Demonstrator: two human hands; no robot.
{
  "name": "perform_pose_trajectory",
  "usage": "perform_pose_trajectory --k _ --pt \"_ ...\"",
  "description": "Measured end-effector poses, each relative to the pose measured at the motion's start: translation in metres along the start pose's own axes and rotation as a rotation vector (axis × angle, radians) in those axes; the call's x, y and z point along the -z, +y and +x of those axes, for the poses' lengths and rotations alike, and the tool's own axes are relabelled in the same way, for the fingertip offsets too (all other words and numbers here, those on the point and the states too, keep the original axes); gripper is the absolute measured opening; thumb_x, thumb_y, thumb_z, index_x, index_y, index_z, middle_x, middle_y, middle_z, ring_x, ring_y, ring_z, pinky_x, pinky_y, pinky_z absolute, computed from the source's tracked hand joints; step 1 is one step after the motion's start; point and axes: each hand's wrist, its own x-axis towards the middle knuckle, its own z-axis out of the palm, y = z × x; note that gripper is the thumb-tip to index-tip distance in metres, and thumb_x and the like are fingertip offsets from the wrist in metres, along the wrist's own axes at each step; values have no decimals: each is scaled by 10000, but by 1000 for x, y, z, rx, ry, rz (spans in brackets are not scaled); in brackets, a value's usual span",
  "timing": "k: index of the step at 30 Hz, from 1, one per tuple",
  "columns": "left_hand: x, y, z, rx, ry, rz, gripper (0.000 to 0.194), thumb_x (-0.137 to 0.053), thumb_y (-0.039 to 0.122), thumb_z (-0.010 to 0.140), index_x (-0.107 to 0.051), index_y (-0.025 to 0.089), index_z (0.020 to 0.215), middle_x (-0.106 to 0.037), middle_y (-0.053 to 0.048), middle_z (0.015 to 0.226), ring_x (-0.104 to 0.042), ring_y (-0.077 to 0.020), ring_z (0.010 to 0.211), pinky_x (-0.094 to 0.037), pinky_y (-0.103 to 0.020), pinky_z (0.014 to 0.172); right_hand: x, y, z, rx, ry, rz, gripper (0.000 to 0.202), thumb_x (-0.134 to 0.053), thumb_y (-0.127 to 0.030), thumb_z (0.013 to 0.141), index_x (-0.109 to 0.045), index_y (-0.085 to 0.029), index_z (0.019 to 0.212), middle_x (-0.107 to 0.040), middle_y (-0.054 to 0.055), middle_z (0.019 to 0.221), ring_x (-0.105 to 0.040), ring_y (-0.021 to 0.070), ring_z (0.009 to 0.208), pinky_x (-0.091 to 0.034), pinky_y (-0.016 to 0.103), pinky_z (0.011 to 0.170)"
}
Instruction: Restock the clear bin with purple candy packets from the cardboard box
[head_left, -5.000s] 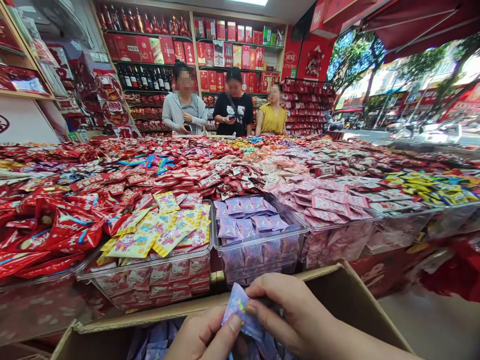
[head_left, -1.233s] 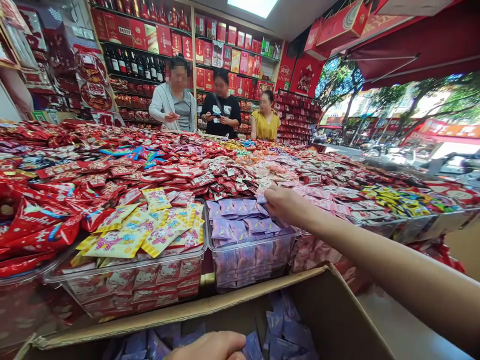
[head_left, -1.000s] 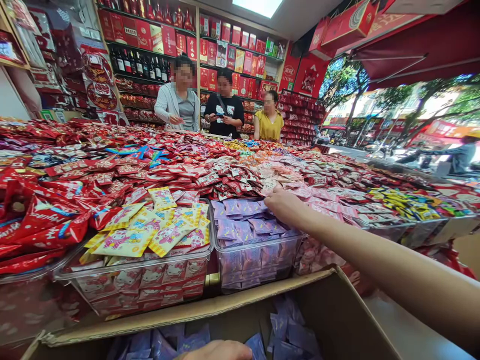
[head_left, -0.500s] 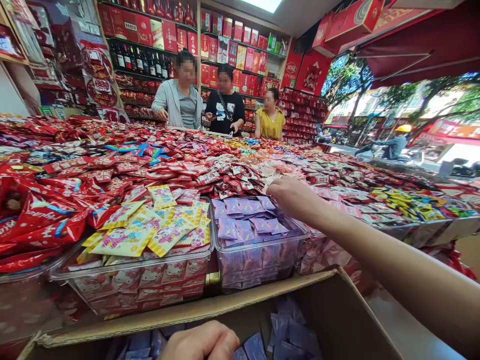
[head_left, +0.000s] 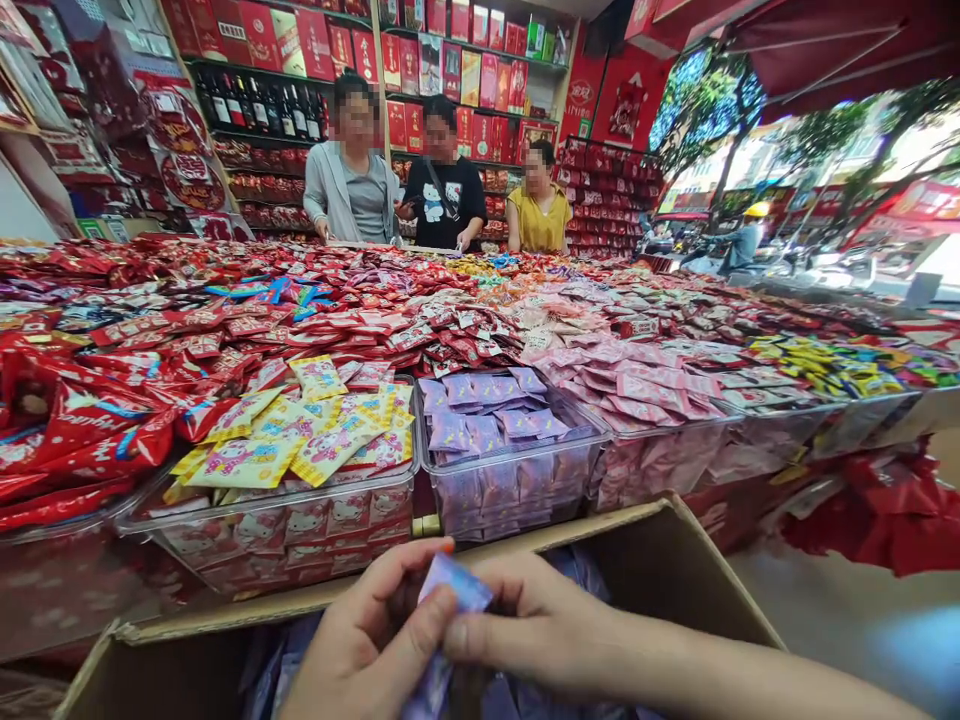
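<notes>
Above the open cardboard box (head_left: 664, 545), my left hand (head_left: 367, 640) is closed, with its thumb and fingers round a small purple wrapped packet (head_left: 456, 585). My right hand (head_left: 540, 625) meets it from the right and pinches the same packet. More purple wrapping shows just below the fingers; how many packets are held I cannot tell. Inside the box lie loose purple packets (head_left: 277, 660), partly hidden by my hands and wrists. Just beyond the box stands a clear plastic bin (head_left: 517, 462) with rows of like purple packets (head_left: 487, 425).
Left of that bin is one with yellow and pink packets (head_left: 292, 435), then large red bags (head_left: 82, 430). Pink packets (head_left: 637, 380) lie to the right. Three people stand behind the wide candy display, before shelves of bottles (head_left: 262, 108) and red boxes. A street opens at the right.
My right hand has come back from over the bins to meet my left above the box. My left hand has risen, and a purple packet now shows between them. The view has shifted slightly.
</notes>
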Motion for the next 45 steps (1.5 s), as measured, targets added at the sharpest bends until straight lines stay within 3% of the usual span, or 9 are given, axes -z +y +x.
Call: perform_pose_trajectory --k 10,20,23,26,31,34,38,41,45 --pt "6 4 6 -1 -118 -140 408 -705 279 619 -559 215 995 -682 24 841 -599 -135 841 -483 -150 701 5 -4 -8 26 181 43 421 -402 -493 789 -531 -107 681 -499 -7 557 -453 69 492 -365 192 490" --pt "4 0 8 -30 -128 -115 535 -678 203 638 -384 211 1085 -635 29 643 -585 -126 625 -460 -201 586 11 -8 -10 1 294 -179 410 -366 -479 811 -497 -133 634 -498 -9 529 -446 72 447 -360 191 441" --pt "-2 2 5 -9 -52 -154 456 -688 190 608 -413 222 971 -611 48 622 -543 -107 579 -428 -185 531 8 -11 -16 347 450 -715 339 -431 -439 799 -505 -140 659 -519 10 585 -450 90 535 -366 198 492" --pt "-5 3 1 22 -2 -174 275 -677 193 597 -431 216 718 -557 78 599 -479 -83 567 -403 -168 533 2 -13 -17 779 367 -1170 283 -474 -403 786 -531 -130 737 -558 55 683 -473 130 639 -392 230 557" --pt "-6 5 -5 76 15 -188 251 -666 254 610 -425 185 596 -467 88 529 -389 -58 508 -350 -149 490 -5 -15 -16 899 395 -1453 131 -462 -105 755 -565 -104 674 -586 73 676 -455 137 585 -383 239 508" --pt "-6 9 -6 134 -58 -224 300 -635 369 649 -455 232 845 -521 78 481 -428 -70 434 -329 -164 432 -3 -20 -21 963 378 -1428 107 -492 -94 751 -598 -74 746 -623 87 739 -484 140 634 -408 238 542" --pt "-5 13 -5 174 -92 -217 512 -507 464 727 -297 254 1143 -545 61 415 -463 -101 333 -293 -174 362 6 -31 -30 934 268 -1441 131 -470 -92 775 -593 -113 734 -636 53 762 -504 128 625 -404 238 515" --pt "-4 10 -2 202 -85 -162 410 -413 488 768 -385 218 1076 -586 25 452 -489 -90 320 -253 -159 351 26 -48 -28 850 400 -1449 133 -437 -115 801 -566 -138 777 -620 68 874 -527 135 742 -438 249 626" --pt "-5 0 -2 228 -183 -45 370 -553 482 678 -509 163 861 -569 37 484 -484 -68 371 -272 -163 386 70 -74 3 727 559 -1481 88 -459 -129 787 -537 -135 745 -602 95 879 -544 144 813 -432 249 714"
